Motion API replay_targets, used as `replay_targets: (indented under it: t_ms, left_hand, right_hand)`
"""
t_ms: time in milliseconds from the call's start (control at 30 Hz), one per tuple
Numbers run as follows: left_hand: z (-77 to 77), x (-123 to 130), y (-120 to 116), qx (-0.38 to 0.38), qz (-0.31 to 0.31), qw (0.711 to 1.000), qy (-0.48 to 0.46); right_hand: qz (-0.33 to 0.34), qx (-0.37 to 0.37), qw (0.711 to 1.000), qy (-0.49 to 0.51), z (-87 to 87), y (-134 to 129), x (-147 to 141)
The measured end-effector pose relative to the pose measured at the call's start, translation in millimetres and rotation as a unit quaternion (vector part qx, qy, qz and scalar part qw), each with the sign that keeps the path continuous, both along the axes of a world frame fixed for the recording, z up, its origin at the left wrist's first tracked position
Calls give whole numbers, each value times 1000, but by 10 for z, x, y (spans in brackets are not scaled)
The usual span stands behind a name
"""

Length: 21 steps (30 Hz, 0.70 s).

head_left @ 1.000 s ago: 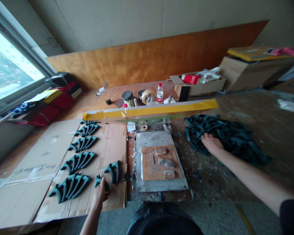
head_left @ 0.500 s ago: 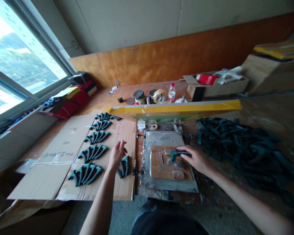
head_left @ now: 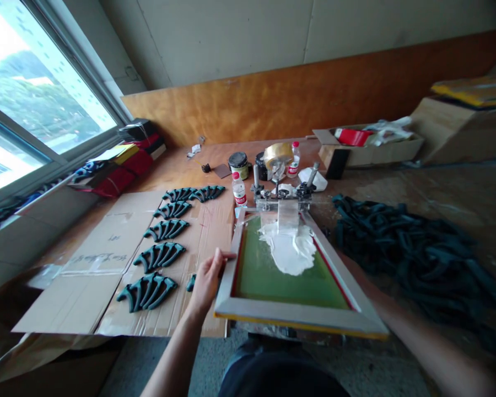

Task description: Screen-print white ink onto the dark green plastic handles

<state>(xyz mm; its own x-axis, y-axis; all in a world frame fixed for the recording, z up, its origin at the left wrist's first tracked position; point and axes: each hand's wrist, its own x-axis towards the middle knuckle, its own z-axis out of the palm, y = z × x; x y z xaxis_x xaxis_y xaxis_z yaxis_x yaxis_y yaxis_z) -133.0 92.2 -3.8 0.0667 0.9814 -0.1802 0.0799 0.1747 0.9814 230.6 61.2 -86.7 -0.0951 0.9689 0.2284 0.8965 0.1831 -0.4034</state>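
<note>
Screen-printing frame (head_left: 293,311) has swung down from standing nearly edge-on and now lies, mesh up, between the hands; jig board under it no longer visible. Left hand (head_left: 209,275) has fingers bent at the left rail; grip or just steadying, can't tell. Right hand (head_left: 361,275) is blurred and mostly hidden behind the right rail; state can't be told. White ink (head_left: 291,253) sits on the green mesh right of the left hand, below a clear squeegee (head_left: 288,216) forward of both hands. Fans of dark-green curved pieces (head_left: 149,292) lie left of the left hand; their loose pile (head_left: 405,264) is right of the right hand. Risks, my read: uneven push on the rails could twist the frame on its hinge clamp (head_left: 283,203); a jolt could make the ink run nearward; dragging the left hand back could disturb the nearest fan.
</note>
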Motion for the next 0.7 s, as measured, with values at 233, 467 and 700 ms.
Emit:
replay_targets:
  t_ms: [233,467,700]
  left_hand:
    - [-952,0,-206,-44,-42,988,141]
    - [-1035,-38,-150,-27,-69,974,215]
    - [-1059,-32,-160,-26,-74,976,202]
  right_hand:
    - [11,51,996,-69,539,670,-364]
    - [178,-36,972,-148,321,326,-732]
    - [319,-61,940,-104,430,111,-528]
